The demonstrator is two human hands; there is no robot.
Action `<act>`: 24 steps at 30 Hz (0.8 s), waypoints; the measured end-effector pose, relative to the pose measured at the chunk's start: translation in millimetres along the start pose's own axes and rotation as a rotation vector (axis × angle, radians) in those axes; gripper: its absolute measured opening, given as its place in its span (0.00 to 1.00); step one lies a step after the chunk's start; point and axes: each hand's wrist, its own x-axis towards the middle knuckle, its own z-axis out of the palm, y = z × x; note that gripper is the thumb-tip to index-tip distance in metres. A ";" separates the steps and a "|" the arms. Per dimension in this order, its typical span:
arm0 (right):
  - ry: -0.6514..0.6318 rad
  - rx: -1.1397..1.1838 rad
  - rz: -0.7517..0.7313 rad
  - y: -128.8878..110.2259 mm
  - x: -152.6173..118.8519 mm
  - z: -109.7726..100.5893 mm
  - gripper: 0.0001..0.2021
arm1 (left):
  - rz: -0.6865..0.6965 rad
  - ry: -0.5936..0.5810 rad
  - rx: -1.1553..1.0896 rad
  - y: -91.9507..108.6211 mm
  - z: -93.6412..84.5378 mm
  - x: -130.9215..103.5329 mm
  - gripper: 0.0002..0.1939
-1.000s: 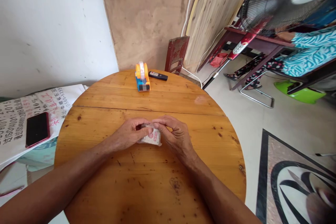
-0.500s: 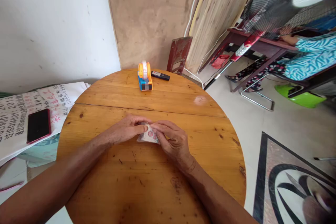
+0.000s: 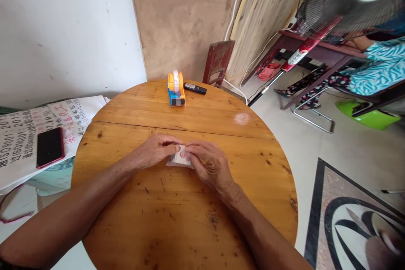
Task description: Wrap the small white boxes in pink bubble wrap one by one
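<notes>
A small white packet with reddish round prints (image 3: 182,159), wrapped in clear plastic, lies at the middle of the round wooden table (image 3: 152,219). My left hand (image 3: 158,150) is closed on its left and upper edge, thumb across the top. On the packet's right side, my right hand (image 3: 209,162) pinches with bent fingers and thumb. The fingers of both hands nearly meet along the far edge, and they cover part of the packet. What is inside the packet cannot be made out.
An orange and blue tape dispenser (image 3: 176,89) stands near the far edge, beside a black remote-like device (image 3: 195,88). A phone (image 3: 50,147) lies on printed sheets (image 3: 84,112) to the left. A chair (image 3: 218,63), a fan (image 3: 319,40) and a seated person (image 3: 379,67) are beyond.
The fingers of my right hand have shifted slightly over the packet's far right edge. Both hands keep hold of it. The whole view has moved a little.
</notes>
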 end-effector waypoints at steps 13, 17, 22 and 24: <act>0.048 -0.163 -0.070 -3.4 -3.6 0.0 0.06 | -0.007 0.019 0.048 6.5 2.4 -2.9 0.17; 0.061 -0.114 -0.087 -4.5 -0.6 -1.3 0.06 | 0.024 0.039 0.085 5.3 2.0 -2.1 0.15; 0.029 -0.083 -0.097 -5.1 1.7 -3.2 0.06 | 0.037 0.040 0.095 2.5 3.3 -0.8 0.17; 0.016 -0.087 -0.099 -5.2 1.5 -4.1 0.07 | 0.040 0.045 0.084 1.2 3.9 0.0 0.18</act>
